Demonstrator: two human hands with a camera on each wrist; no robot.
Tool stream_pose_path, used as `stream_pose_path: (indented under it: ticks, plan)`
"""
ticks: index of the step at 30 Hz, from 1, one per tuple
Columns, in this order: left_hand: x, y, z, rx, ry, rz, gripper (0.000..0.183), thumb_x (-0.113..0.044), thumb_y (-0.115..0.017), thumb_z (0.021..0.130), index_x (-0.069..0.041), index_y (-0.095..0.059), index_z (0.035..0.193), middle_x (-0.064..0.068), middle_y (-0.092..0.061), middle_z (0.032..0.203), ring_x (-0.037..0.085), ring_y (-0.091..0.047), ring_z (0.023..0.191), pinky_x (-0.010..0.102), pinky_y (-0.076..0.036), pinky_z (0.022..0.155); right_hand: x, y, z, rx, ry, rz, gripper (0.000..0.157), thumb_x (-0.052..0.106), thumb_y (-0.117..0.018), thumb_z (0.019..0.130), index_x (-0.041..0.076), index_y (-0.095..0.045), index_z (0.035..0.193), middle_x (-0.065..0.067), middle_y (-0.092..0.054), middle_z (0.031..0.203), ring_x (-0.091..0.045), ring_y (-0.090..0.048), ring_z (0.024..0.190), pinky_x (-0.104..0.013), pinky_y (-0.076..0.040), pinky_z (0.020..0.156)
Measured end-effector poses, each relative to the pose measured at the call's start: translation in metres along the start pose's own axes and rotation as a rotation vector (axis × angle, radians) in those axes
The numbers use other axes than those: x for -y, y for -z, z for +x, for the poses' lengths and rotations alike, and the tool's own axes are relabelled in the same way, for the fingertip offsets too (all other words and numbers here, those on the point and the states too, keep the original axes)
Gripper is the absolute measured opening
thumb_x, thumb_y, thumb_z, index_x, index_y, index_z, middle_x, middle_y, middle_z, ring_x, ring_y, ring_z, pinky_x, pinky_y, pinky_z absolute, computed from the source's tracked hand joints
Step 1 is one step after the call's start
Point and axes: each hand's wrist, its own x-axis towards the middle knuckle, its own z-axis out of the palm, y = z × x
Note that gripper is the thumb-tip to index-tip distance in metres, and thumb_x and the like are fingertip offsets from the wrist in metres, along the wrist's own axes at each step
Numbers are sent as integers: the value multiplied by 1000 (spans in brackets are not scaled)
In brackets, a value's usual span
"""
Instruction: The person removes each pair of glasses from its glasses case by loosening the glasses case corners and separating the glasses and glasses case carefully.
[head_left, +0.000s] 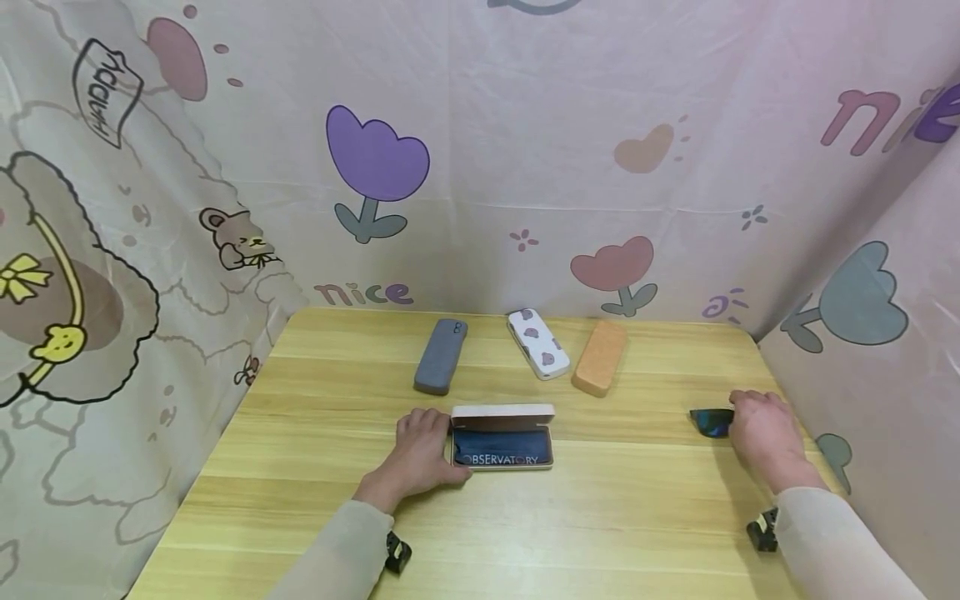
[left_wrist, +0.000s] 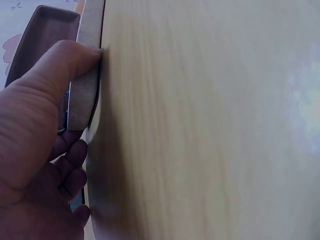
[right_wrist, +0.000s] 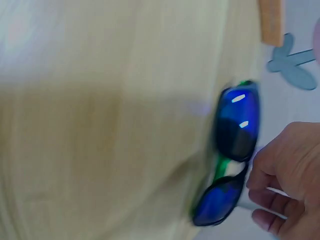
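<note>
My left hand point(head_left: 426, 446) grips the left end of an open glasses case point(head_left: 502, 410), its thumb on the near side and its fingers curled round the end. A dark blue cloth point(head_left: 502, 446) printed with light lettering lies inside, and the lid stands raised at the back. Over by the right edge of the table, my right hand point(head_left: 767, 433) holds dark sunglasses point(right_wrist: 237, 125) with blue mirrored lenses, thumb and fingertips at the bridge. In the head view that hand hides part of the sunglasses.
Behind the open case lie a grey case point(head_left: 441, 357), a white case with a bear print point(head_left: 538, 343) and an orange case point(head_left: 600, 358). A printed curtain point(head_left: 487, 167) hangs beyond the wooden table point(head_left: 600, 517) and along both sides.
</note>
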Motion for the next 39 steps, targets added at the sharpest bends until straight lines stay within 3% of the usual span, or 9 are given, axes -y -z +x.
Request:
stream_pose_path:
  ticks: [4,10,13,19,25,32,39]
  plan:
    - [0,0,0,-2,-1,-4,93,-57,-88,74,5,-58,136,11,-59,124,32,-45,119,58,-31,112,24,10,2,-39,41,-15,39,-1,-55,86,-14,-63,122,-34,-66,122,-54,-58,111,-68,-43,100]
    - [-1,1,-1,-10,0,-15,93,-56,-88,74,5,-58,137,12,-59,125,32,-45,119,58,-31,112,84,18,13,-265,123,29,31,3,-60,90,-11,-68,116,-31,-70,115,-53,-63,104,-67,-48,88]
    - [-1,1,-1,-10,1,-17,94,-57,-88,75,5,-57,138,12,-59,126,32,-45,119,58,-30,113,116,18,20,-328,156,64,28,6,-63,93,-10,-69,114,-30,-72,112,-51,-64,104,-64,-49,91]
    - [-2,1,-1,-5,4,-13,95,-57,-88,75,5,-57,140,12,-59,127,32,-45,120,58,-30,114,177,14,25,-290,190,156,30,18,-69,99,-7,-70,115,-25,-72,115,-45,-64,108,-59,-47,100]
    - [-1,1,-1,-2,8,-11,95,-57,-88,75,5,-56,140,13,-59,128,33,-45,121,58,-30,114,222,7,23,-247,229,263,35,30,-70,101,-3,-72,112,-20,-73,112,-39,-63,108,-56,-47,102]
    - [-1,1,-1,4,9,-8,95,-58,-88,75,5,-56,141,13,-58,130,33,-45,123,59,-29,115,255,1,19,-193,223,347,47,41,-76,96,-3,-70,112,-18,-73,110,-36,-62,105,-51,-49,96]
    - [-2,2,-1,13,1,0,96,-58,-87,76,5,-56,141,13,-58,130,34,-45,123,59,-29,115,273,-2,17,-172,211,328,54,48,-83,89,-1,-69,107,-16,-72,103,-33,-61,99,-47,-50,90]
